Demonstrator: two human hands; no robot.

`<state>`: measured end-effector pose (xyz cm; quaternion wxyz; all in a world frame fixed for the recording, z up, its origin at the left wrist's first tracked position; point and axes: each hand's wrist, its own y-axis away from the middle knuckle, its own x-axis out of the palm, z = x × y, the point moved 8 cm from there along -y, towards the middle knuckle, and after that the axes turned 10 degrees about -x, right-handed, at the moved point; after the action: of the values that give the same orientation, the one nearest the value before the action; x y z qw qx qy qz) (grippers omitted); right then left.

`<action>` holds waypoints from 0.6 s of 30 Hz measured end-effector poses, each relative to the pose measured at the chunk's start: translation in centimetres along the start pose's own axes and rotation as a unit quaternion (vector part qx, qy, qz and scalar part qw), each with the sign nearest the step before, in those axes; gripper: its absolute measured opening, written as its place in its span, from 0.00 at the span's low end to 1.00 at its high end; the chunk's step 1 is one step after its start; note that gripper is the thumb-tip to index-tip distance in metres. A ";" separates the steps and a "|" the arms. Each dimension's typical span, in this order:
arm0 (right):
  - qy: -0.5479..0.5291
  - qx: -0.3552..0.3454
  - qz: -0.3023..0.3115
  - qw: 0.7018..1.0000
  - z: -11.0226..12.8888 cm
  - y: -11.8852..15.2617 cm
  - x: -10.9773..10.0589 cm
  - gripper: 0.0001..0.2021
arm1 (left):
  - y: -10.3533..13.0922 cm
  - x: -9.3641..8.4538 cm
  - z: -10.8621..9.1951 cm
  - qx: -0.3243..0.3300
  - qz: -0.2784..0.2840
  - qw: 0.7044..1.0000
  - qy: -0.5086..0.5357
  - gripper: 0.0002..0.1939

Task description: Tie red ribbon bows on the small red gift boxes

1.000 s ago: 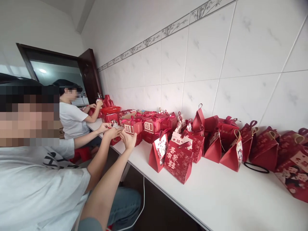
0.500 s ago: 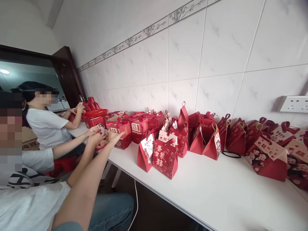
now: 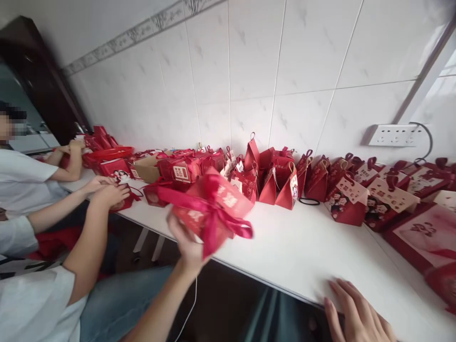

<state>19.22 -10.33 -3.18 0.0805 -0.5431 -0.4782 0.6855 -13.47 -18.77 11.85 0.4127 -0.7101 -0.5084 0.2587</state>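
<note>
My left hand holds a red gift box with a magenta ribbon bow from below and its left side, above the front edge of the white table. The box is tilted and blurred by motion. At the bottom right, my right hand holds nothing, its fingers spread over the table's front edge. Behind the held box stand small red bags with loops, among them one with a pale printed side.
Larger printed red bags line the right side by the wall, near a black band. A power strip is on the wall. At the left, a person's hands work at a red box; a red basket stands behind.
The view has turned to the right. My left hand has brought a ribboned red box from the row at the left to the middle front. My right hand has come into view.
</note>
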 end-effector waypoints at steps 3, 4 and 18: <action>-0.022 -0.006 0.016 1.000 0.1 -0.5 -0.6 0.20 | 7.4 4.7 -1.6 -0.101 0.109 0.987 -0.068 0.52; -0.042 0.005 0.029 0.999 -0.1 -0.6 -0.7 0.20 | 9.8 6.1 -1.9 -0.131 0.149 0.973 -0.121 0.51; -0.465 0.045 0.185 0.865 -4.0 -6.6 1.0 0.53 | 13.1 11.1 -1.9 -0.310 0.428 0.847 0.063 0.22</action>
<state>19.40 -3.97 1.27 -0.2545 -0.2359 -0.3196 0.8817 -1.43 -10.82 2.32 0.0511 -0.9630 -0.1806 0.1935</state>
